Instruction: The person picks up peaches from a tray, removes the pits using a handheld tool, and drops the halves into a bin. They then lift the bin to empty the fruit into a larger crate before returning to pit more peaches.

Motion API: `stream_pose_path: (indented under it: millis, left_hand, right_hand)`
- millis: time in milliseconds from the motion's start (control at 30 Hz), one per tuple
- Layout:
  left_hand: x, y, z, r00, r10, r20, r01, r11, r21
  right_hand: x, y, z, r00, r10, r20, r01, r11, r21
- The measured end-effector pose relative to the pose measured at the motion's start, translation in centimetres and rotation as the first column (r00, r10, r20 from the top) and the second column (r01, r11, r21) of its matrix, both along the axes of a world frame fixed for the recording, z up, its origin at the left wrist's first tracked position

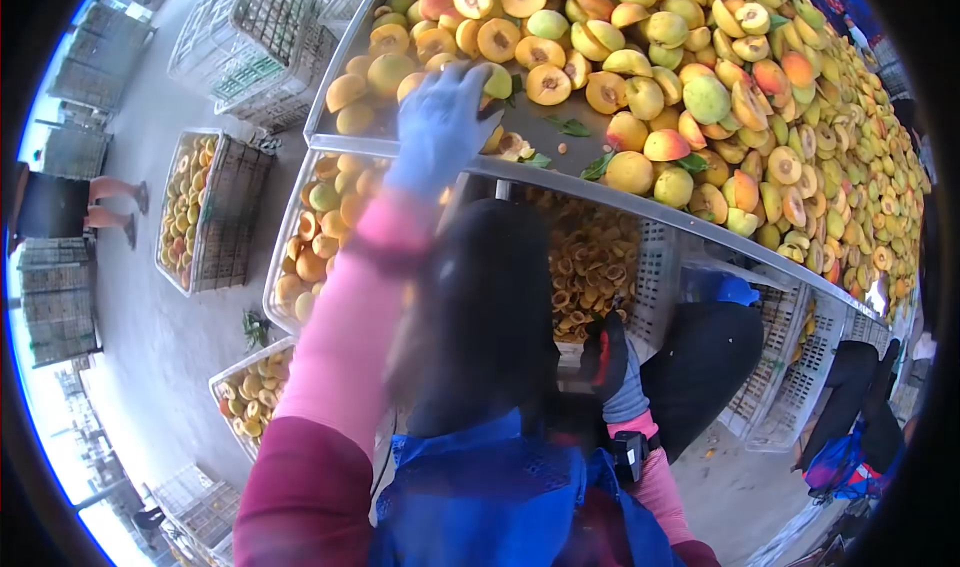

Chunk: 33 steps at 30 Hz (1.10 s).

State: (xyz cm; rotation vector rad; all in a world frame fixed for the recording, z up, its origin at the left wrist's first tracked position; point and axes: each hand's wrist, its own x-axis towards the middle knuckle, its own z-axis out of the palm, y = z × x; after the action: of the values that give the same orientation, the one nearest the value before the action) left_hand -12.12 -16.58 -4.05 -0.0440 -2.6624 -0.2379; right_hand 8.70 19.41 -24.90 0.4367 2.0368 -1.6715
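Observation:
My left hand (440, 127), in a pale blue glove, reaches over the near left corner of a metal table (560, 132). Its fingers are spread over halved yellow fruit, beside a greenish piece (498, 81); nothing shows held in it. Low on the right, my right hand (612, 362), in a grey, black and red glove, is bent in front of a crate of hollow brown fruit pieces (590, 257). Its fingers are partly hidden, and what they hold cannot be made out. Whole and halved fruit (700, 97) cover much of the table.
Below the table's left edge stands a crate of halved fruit (272, 277). Further left are another full crate (232, 217) and stacked white crates (250, 47). A person's legs (105, 202) show at far left, another person's legs (850, 397) at right. Crates (775, 367) stand under the table.

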Motion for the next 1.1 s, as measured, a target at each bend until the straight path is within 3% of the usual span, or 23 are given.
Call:
stream_pose_path:
  millis: [33, 133, 233, 267, 300, 333, 367, 433, 500, 533, 600, 633, 667, 733, 767, 833, 900, 967, 1033, 1100]
  left_hand:
    - [-2.2, 0.1, -0.2, 0.997, -0.022, 0.074, 0.031, 0.991, -0.130]
    - [-6.8, 0.3, -2.5, 0.945, 0.131, 0.299, -0.029, 0.946, -0.323]
    - [-8.1, 0.6, -1.2, 0.939, 0.089, 0.333, -0.064, 0.994, -0.085]
    - [-7.1, 1.1, -0.6, 0.974, -0.001, 0.225, -0.005, 1.000, 0.022]
    - [-5.7, 2.3, 1.2, 0.964, -0.038, 0.263, 0.019, 0.997, 0.076]
    - [-4.4, 3.1, 1.6, 0.946, -0.118, 0.303, 0.039, 0.966, 0.256]
    - [-2.7, 3.8, 1.8, 0.924, -0.195, 0.330, 0.038, 0.903, 0.427]
    - [1.7, 5.7, 2.0, 0.889, -0.385, 0.248, 0.098, 0.689, 0.718]
    - [6.0, 8.9, 3.2, 0.903, -0.365, 0.227, 0.009, 0.545, 0.839]
    - [7.4, 9.7, 3.2, 0.891, -0.383, 0.245, -0.025, 0.496, 0.868]
    - [9.8, 10.9, 3.3, 0.873, -0.419, 0.249, -0.049, 0.434, 0.900]
    - [11.0, 11.8, 4.7, 0.906, -0.343, 0.246, 0.006, 0.594, 0.805]
    - [11.5, 12.4, 4.7, 0.934, -0.299, 0.194, 0.012, 0.570, 0.822]
    - [12.8, 13.8, 4.0, 0.963, -0.207, 0.171, -0.068, 0.427, 0.902]
    - [13.5, 14.3, 3.2, 0.965, -0.167, 0.203, -0.148, 0.295, 0.944]
    - [14.0, 14.4, 3.9, 0.946, -0.203, 0.251, -0.177, 0.326, 0.929]
    - [14.5, 14.8, 3.4, 0.955, -0.189, 0.231, -0.182, 0.244, 0.953]
    - [15.0, 14.8, 2.7, 0.955, -0.220, 0.200, -0.142, 0.254, 0.957]
    - [15.3, 14.8, 1.4, 0.957, -0.229, 0.175, -0.113, 0.259, 0.959]
    - [15.6, 14.8, 0.3, 0.964, -0.215, 0.157, -0.098, 0.261, 0.960]
  right_hand:
    - [0.1, 0.2, -0.4, 0.997, 0.029, -0.067, -0.027, 0.999, 0.037]
    - [-0.1, 0.0, 0.6, 0.973, 0.086, -0.213, -0.074, 0.995, 0.063]
    - [-0.6, -0.3, 2.2, 0.996, -0.020, -0.088, 0.017, 0.999, -0.033]
    - [-0.7, -0.1, 1.9, 0.997, -0.076, 0.026, 0.078, 0.989, -0.123]
    - [-0.9, -0.1, 2.1, 0.997, -0.077, 0.001, 0.077, 0.991, -0.105]
    - [-1.1, -0.2, 2.3, 0.997, -0.078, -0.025, 0.075, 0.993, -0.087]
    - [-1.7, -0.9, 4.0, 0.983, -0.002, -0.182, 0.010, 0.999, 0.044]
    - [-3.4, -2.9, 8.7, 0.956, 0.068, -0.286, -0.049, 0.996, 0.072]
    - [-5.1, -5.1, 14.7, 0.965, 0.065, -0.255, -0.085, 0.994, -0.065]
    - [-5.6, -6.0, 17.3, 0.960, 0.088, -0.265, -0.117, 0.989, -0.093]
    - [-5.9, -7.5, 19.9, 0.864, 0.232, -0.446, -0.227, 0.972, 0.066]
    - [-6.1, -8.0, 20.6, 0.777, 0.296, -0.555, -0.242, 0.955, 0.172]
    - [-6.4, -8.5, 20.7, 0.617, 0.366, -0.696, -0.204, 0.929, 0.308]
    - [-5.4, -8.6, 20.1, 0.628, 0.381, -0.679, -0.199, 0.921, 0.334]
    - [-4.8, -8.7, 19.8, 0.633, 0.389, -0.670, -0.196, 0.917, 0.347]
    - [-4.8, -9.2, 19.8, 0.797, 0.169, -0.580, -0.126, 0.985, 0.114]
    - [-5.7, -9.5, 20.6, 0.899, -0.042, -0.436, -0.002, 0.995, -0.099]
    - [-6.3, -8.9, 20.4, 0.831, -0.038, -0.555, 0.032, 0.999, -0.021]
    - [-6.2, -8.9, 21.1, 0.877, -0.010, -0.481, -0.008, 0.999, -0.034]
    - [-6.0, -9.2, 20.8, 0.793, 0.030, -0.609, -0.048, 0.999, -0.013]
